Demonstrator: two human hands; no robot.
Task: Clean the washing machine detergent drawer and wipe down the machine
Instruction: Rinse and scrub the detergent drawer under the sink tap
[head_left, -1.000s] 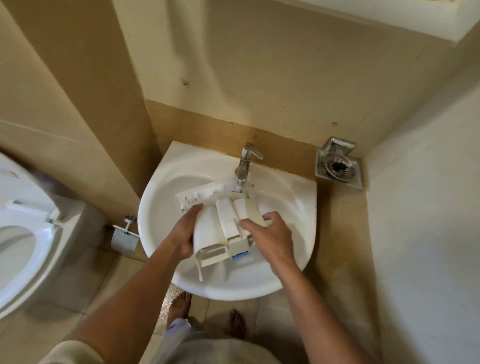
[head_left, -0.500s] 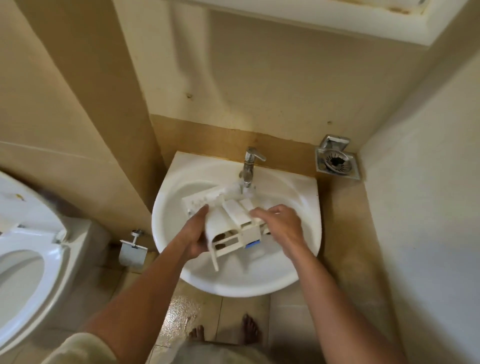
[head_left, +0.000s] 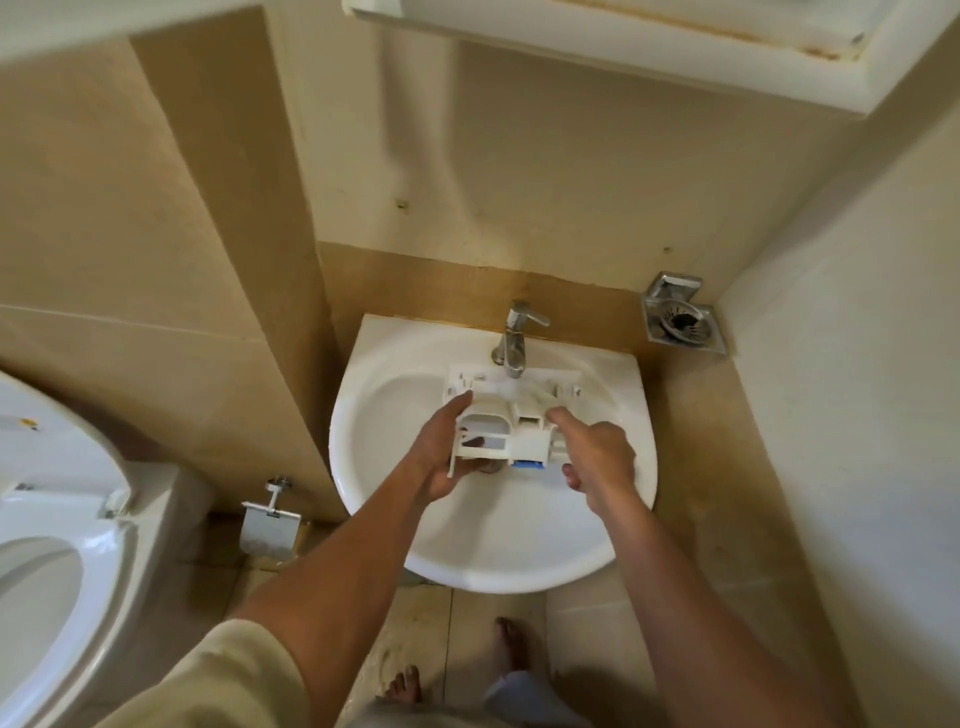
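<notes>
Detergent drawer (head_left: 506, 431) held over the sink (head_left: 519, 577) below the tap (head_left: 514, 338): left hand (head_left: 441, 460) fingers curled round its left end, right hand (head_left: 597, 457) forefinger straight on its right edge, the rest hidden; probably best rinsed with compartments tilted toward the tap.

The left hand (head_left: 435, 460) and right hand (head_left: 597, 453) hold the detergent drawer (head_left: 522, 439) over the sink (head_left: 519, 569) beneath the tap (head_left: 514, 338).

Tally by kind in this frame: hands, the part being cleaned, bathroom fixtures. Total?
drawer: 1
hands: 2, left hand with a grip on the drawer, right hand touching it
sink: 1
tap: 1
toilet: 1
paper holder: 1
drain grate: 1
Total: 8
</notes>
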